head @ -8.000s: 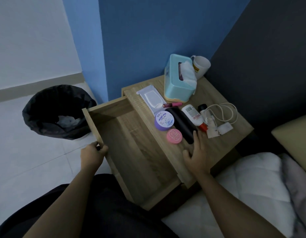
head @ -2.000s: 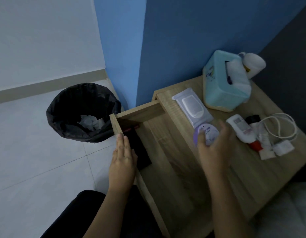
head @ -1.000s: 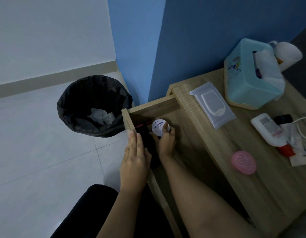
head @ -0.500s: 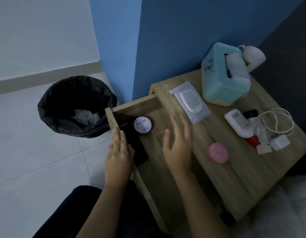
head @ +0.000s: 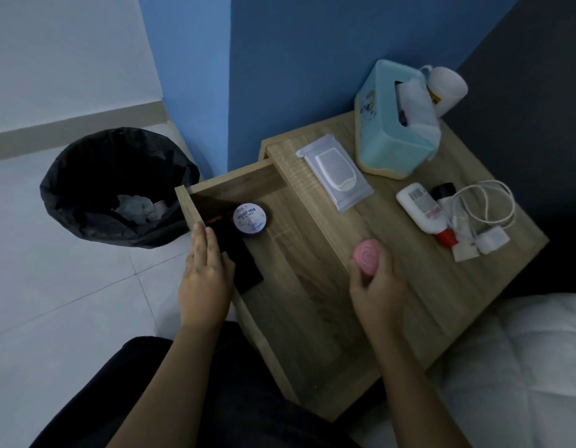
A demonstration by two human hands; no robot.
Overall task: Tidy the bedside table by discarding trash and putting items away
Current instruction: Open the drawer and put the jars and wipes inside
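Pink tin (head: 366,259): held in my right hand (head: 375,287), fingers (head: 385,263) wrapped round its far side, thumb on the near side; it sits above the tabletop (head: 419,286) edge, just beside the open drawer (head: 290,286).
Left hand (head: 205,279): flat, fingers together and extended, holding nothing; it rests on the drawer's left wall, part over a black case (head: 239,253) inside.
Drawer contents: the black case along the left wall, a jar (head: 249,218) with a white lid at its far end, and a thin red item by the far corner that I cannot identify. The near part of the drawer floor is bare.
Risk, drop: my hold on the tin looks like a fingertip pinch; I judge it could slip during the carry and roll off the tabletop edge toward the bed (head: 523,367).
Risk, stacking: set too far in, the tin could land on the jar or the case and sit crooked.
Risk, drawer: pressure from my left hand on the wall could push the drawer partly shut during placement.
Tabletop remainder: wipes pack (head: 334,174), tissue box (head: 393,124), mug (head: 445,88) behind it, white bottle (head: 421,210), a dark-capped container (head: 443,191), cable (head: 487,202) and plug (head: 492,240), all well apart from my right hand.
Obstructions: none between the tin and the drawer's bare floor. The cable loops against the bottle and would snag if either is lifted alone.
Bin (head: 118,189): on the floor left of the drawer, lined in black, crumpled paper inside.
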